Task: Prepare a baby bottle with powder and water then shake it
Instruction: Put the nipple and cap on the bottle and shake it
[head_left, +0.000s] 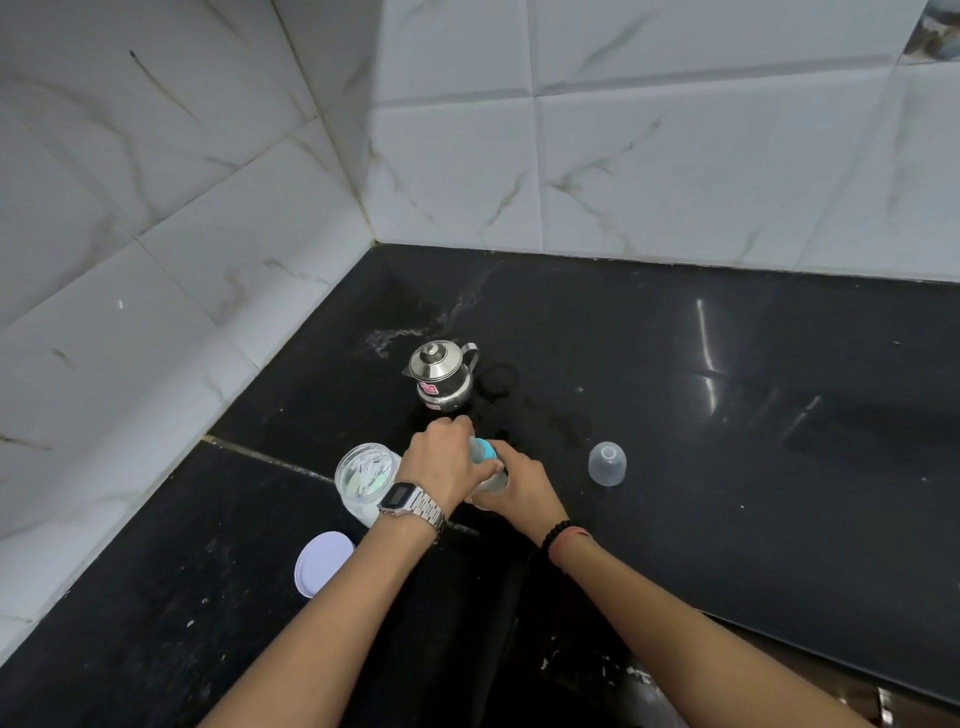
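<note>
Head view, the only one given: both hands meet over a small clear baby bottle (491, 480) near the middle of the black tabletop (727, 467). The left hand (449, 462), with a metal watch (410, 504) on its wrist, lies over the bottle's top, its fingers curled round the blue collar (487, 448). The right hand (519, 493) wraps the bottle's body from the side and lower end, fingers closed on it. The bottle sits tilted between them, and whether it touches the tabletop cannot be told.

Just behind the hands stands a small steel kettle (442, 375), lid on, with wet patches on the stone beside it. Left of the hands is an open clear jar (365, 478) holding white powder; its white lid (323, 569) lies flat nearer the camera. Right of the hands, well apart, the bottle's clear cap (607, 462) rests upside down.

Judging by the open jar, the set-down kettle and the grip on the collar, powder and water are likely already in, and the collar is probably being screwed tight. Capping and shaking appear to remain. The bottle's contents are too hidden to confirm.
</note>
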